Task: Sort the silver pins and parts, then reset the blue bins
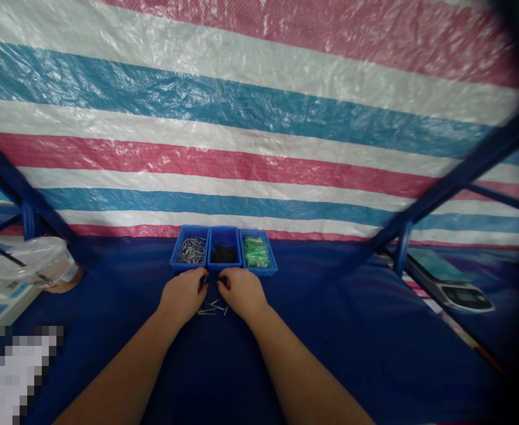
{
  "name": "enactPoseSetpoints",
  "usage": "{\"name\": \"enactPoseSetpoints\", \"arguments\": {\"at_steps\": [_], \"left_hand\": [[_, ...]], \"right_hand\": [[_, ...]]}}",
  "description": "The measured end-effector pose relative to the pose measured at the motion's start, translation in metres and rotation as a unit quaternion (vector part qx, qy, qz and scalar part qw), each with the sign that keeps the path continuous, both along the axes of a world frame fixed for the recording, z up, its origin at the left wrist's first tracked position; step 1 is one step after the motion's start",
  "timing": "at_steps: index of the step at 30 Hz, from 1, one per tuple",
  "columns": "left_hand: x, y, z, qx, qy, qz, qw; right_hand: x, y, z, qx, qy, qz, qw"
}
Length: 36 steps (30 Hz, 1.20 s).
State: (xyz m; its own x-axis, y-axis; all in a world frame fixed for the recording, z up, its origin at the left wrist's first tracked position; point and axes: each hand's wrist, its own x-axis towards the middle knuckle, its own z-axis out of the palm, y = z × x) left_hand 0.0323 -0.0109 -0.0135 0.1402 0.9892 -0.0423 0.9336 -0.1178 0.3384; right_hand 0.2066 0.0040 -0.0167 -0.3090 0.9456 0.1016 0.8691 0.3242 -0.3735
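Observation:
My left hand [183, 293] is closed in a pinch in front of the bins, with something small and dark at its fingertips that I cannot make out. Facing it, my right hand [244, 290] is also pinched, and whatever is between its fingers is hidden. Several loose silver nail-like pins [206, 313] lie on the blue surface between and below the hands. Just beyond stand three blue bins: the left bin [175, 255] holds silver metal pins [192, 251], the middle bin [224, 231] small black pieces [224, 254], the right bin [272, 262] green plastic packets [256, 251].
A striped plastic sheet [259, 130] hangs behind the blue table [330, 330]. Blue metal struts [454, 177] slant down at both sides. At the left stands a clear-lidded tub [42, 262] near a white power strip [11, 307]; on the right, a digital scale [454, 283].

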Motion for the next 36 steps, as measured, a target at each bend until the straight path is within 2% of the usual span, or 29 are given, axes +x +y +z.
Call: {"name": "enactPoseSetpoints", "arguments": {"at_steps": [6, 9, 11, 14, 17, 23, 36], "left_hand": [[-0.003, 0.0, -0.005, 0.012, 0.012, 0.012, 1.0], [-0.002, 0.0, -0.006, 0.02, 0.013, -0.006, 1.0], [-0.001, 0.0, -0.006, 0.015, 0.016, -0.009, 1.0], [0.0, 0.0, -0.006, 0.018, 0.01, -0.015, 1.0], [0.0, -0.001, -0.006, 0.033, -0.004, -0.017, 0.999], [-0.001, -0.001, -0.008, 0.035, -0.005, 0.004, 0.999], [-0.003, 0.001, -0.011, 0.026, -0.026, -0.059, 0.998]], "right_hand": [[-0.007, -0.001, -0.003, -0.033, -0.056, 0.021, 0.998], [-0.007, -0.004, 0.001, -0.008, -0.026, 0.06, 0.998], [-0.007, -0.004, 0.006, 0.031, 0.03, 0.076, 0.996], [-0.008, 0.001, 0.011, 0.106, 0.125, 0.013, 0.986], [-0.009, 0.007, 0.01, 0.132, 0.163, -0.054, 0.976], [-0.001, 0.002, 0.005, 0.103, 0.139, -0.031, 0.984], [-0.001, -0.003, 0.0, 0.013, 0.022, 0.026, 0.999]]}}
